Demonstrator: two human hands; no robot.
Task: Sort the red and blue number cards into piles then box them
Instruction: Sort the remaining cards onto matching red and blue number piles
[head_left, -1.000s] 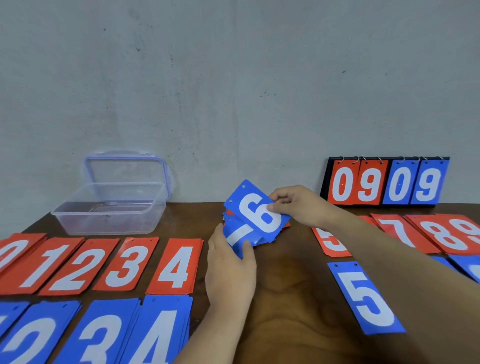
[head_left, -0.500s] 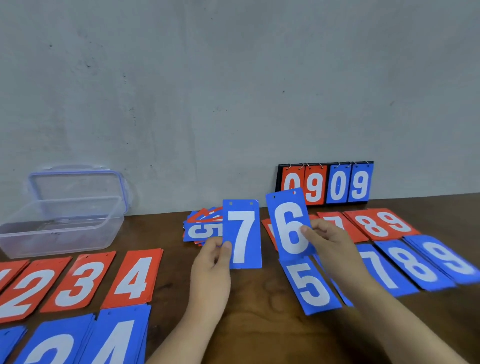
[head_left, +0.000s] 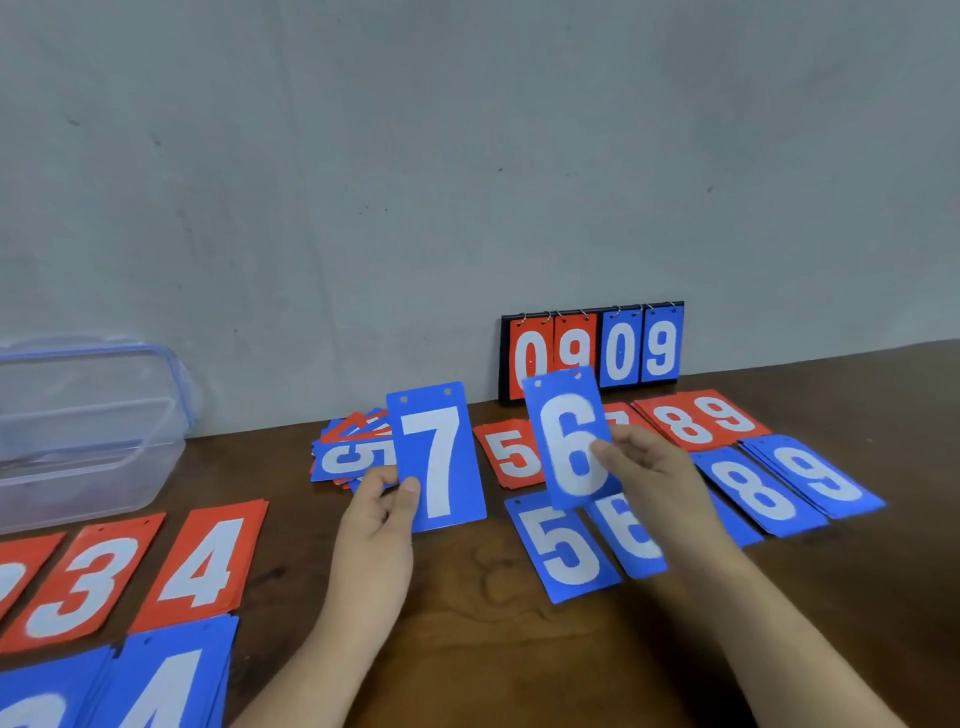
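My left hand (head_left: 382, 512) pinches a blue 7 card (head_left: 439, 457) upright at its lower left edge. My right hand (head_left: 652, 480) pinches a blue 6 card (head_left: 569, 439), held just above a blue 6 pile (head_left: 631, 540) on the table. Beside that pile lies a blue 5 card (head_left: 563, 551). A mixed heap of red and blue cards (head_left: 345, 454) sits behind the 7. Red piles 3 (head_left: 85, 587) and 4 (head_left: 208, 558) lie at the left, a blue 4 pile (head_left: 171, 680) in front of them. The clear plastic box (head_left: 88, 447) stands open at the far left.
Red 5 (head_left: 511, 452), red 8 and 9 (head_left: 701, 418), blue 8 (head_left: 753, 491) and blue 9 (head_left: 818, 475) piles lie to the right. A small flip scoreboard (head_left: 592, 351) reading 09 09 stands against the wall (head_left: 467, 182). Bare brown table (head_left: 467, 597) shows between my arms.
The two blue cards were parted from the heap: my left hand now holds the 7, my right hand carried the 6 right and down over the blue 6 pile. The view shifted right.
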